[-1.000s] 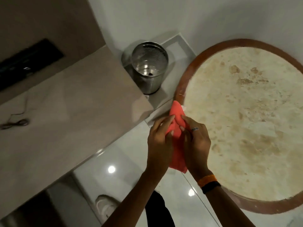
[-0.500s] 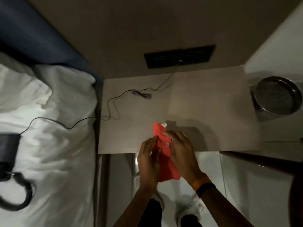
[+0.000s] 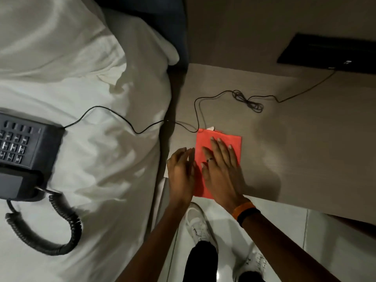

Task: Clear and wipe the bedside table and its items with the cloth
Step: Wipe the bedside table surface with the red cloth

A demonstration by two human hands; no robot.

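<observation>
red folded cloth (image 3: pixel 204 140) was pressed to the surface (image 3: pixel 305 151) by the flat right hand (image 3: pixel 222 171); left hand (image 3: pixel 180 169) was held open alongside.

One cloth (image 3: pixel 203 139) counted, red. One bedside table (image 3: pixel 305 149) counted. Two hands seen: left hand (image 3: pixel 181 169), right hand (image 3: pixel 221 171). One ring (image 3: pixel 210 159) noted, on right hand. Two wristbands counted on right wrist: orange wristband (image 3: pixel 243 208), black wristband (image 3: pixel 249 215). One telephone (image 3: pixel 22 147) counted, with one coiled cord (image 3: pixel 69 218). One thin cable (image 3: pixel 247 101) traced, one tangled bundle in it. One wall panel (image 3: pixel 329 53) seen, black. Two white shoes counted: left shoe (image 3: pixel 198 222), right shoe (image 3: pixel 254 261). One pillow (image 3: pixel 61 37) made out.
</observation>
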